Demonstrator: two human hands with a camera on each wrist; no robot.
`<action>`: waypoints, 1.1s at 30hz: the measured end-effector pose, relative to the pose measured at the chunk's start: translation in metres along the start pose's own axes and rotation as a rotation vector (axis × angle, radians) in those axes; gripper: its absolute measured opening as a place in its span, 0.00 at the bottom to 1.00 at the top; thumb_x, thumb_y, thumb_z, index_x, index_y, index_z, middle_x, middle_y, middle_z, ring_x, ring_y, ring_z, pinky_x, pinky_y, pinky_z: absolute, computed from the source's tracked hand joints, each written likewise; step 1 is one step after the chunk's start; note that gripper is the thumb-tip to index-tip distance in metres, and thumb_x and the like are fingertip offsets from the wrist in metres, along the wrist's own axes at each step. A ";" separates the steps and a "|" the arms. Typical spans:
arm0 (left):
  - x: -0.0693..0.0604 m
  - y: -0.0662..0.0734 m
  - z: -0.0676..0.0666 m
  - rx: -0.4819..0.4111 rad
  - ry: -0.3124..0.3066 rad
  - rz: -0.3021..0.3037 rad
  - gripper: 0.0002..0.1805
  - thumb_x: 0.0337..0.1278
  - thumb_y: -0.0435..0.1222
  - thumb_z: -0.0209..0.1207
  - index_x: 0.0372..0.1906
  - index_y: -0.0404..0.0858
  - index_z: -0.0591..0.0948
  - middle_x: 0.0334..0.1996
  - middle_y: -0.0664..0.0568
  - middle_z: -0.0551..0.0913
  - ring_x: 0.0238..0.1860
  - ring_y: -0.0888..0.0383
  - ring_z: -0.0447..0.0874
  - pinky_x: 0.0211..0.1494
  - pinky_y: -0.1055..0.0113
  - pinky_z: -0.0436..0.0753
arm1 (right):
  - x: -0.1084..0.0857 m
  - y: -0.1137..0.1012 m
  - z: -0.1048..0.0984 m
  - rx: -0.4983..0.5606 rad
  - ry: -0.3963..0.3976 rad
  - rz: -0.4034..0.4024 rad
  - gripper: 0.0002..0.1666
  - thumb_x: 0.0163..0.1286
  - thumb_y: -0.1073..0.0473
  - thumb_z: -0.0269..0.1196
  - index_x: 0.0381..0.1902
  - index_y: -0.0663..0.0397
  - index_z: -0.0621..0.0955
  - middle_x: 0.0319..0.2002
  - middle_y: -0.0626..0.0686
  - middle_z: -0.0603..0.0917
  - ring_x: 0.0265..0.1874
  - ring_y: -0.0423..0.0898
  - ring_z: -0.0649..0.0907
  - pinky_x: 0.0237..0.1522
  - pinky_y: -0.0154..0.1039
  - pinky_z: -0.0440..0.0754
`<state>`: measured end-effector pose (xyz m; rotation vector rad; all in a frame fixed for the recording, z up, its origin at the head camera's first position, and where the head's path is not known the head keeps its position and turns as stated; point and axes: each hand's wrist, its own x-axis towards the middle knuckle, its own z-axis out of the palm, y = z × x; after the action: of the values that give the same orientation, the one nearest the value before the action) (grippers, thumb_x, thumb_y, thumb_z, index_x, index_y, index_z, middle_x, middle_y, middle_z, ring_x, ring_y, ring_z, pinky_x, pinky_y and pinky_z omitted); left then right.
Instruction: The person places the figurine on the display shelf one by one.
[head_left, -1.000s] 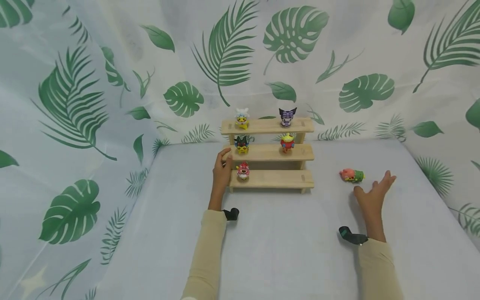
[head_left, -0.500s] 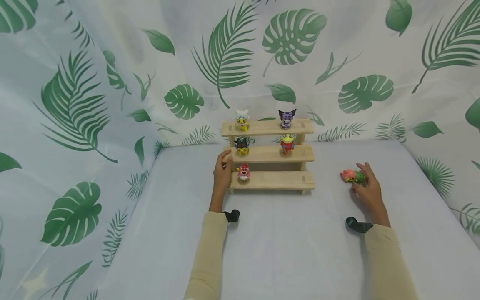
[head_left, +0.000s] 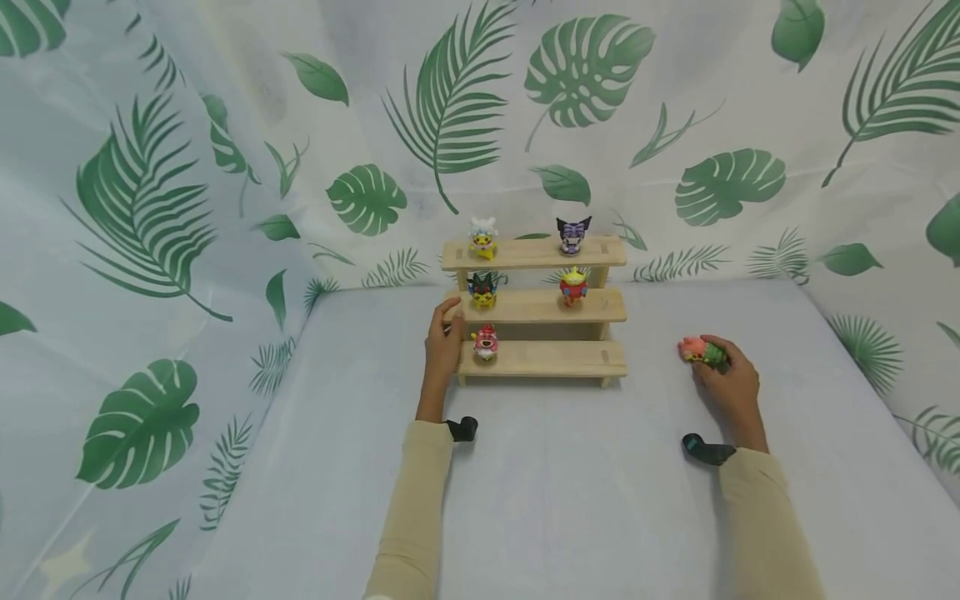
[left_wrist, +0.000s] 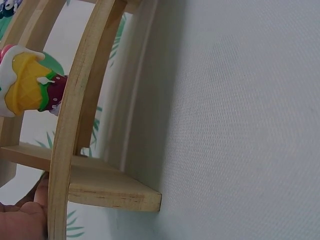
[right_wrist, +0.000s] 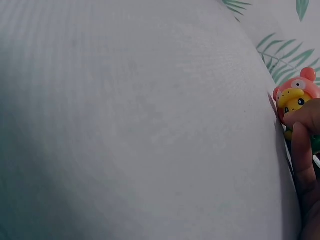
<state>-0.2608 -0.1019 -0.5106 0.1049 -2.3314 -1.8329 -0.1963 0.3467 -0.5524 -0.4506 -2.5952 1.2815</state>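
Note:
A wooden three-step display stand (head_left: 547, 358) is in the middle of the head view. My left hand (head_left: 444, 340) holds its left end at the middle step; in the left wrist view, fingers (left_wrist: 27, 217) show beside the wooden board (left_wrist: 75, 110). Right of the stand, my right hand (head_left: 731, 385) grips a pink-and-green figurine (head_left: 693, 348) between thumb and fingers, close to the table. The right wrist view shows that figurine's pink hood and yellow face (right_wrist: 295, 95), partly covered by the thumb.
Figurines stand on the steps: white-and-yellow (head_left: 483, 239) and purple-and-black (head_left: 573, 237) on top, black-and-yellow (head_left: 483, 292) and red-and-yellow (head_left: 573, 287) in the middle, pink-and-red (head_left: 485, 343) at bottom left. A leaf-print curtain (head_left: 525, 167) hangs behind the white table (head_left: 570, 483).
My right hand has moved forward and left to the pink-and-green figurine and closed its spread fingers around it. The left hand and the stand stay where they were.

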 end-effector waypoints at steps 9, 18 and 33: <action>0.000 -0.002 -0.001 -0.009 -0.011 0.000 0.18 0.72 0.54 0.47 0.63 0.63 0.72 0.56 0.52 0.80 0.55 0.54 0.78 0.60 0.51 0.75 | 0.001 0.006 0.004 0.005 0.052 0.064 0.33 0.68 0.57 0.61 0.70 0.57 0.68 0.70 0.64 0.68 0.70 0.62 0.65 0.69 0.60 0.61; 0.001 -0.001 -0.002 -0.003 -0.009 0.012 0.19 0.72 0.54 0.47 0.63 0.62 0.72 0.57 0.51 0.80 0.55 0.53 0.79 0.60 0.50 0.76 | -0.001 -0.009 -0.002 0.685 0.180 0.320 0.29 0.62 0.51 0.70 0.60 0.48 0.75 0.51 0.44 0.78 0.44 0.34 0.83 0.37 0.24 0.81; 0.001 0.000 -0.003 0.012 -0.014 -0.003 0.19 0.72 0.54 0.47 0.64 0.62 0.71 0.59 0.53 0.78 0.56 0.53 0.77 0.62 0.51 0.74 | -0.019 -0.062 -0.009 1.904 -0.018 0.430 0.22 0.68 0.55 0.63 0.60 0.46 0.76 0.52 0.52 0.83 0.40 0.47 0.80 0.36 0.38 0.75</action>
<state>-0.2614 -0.1046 -0.5100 0.0975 -2.3535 -1.8267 -0.1869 0.3106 -0.4981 -0.4659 -0.3411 2.8903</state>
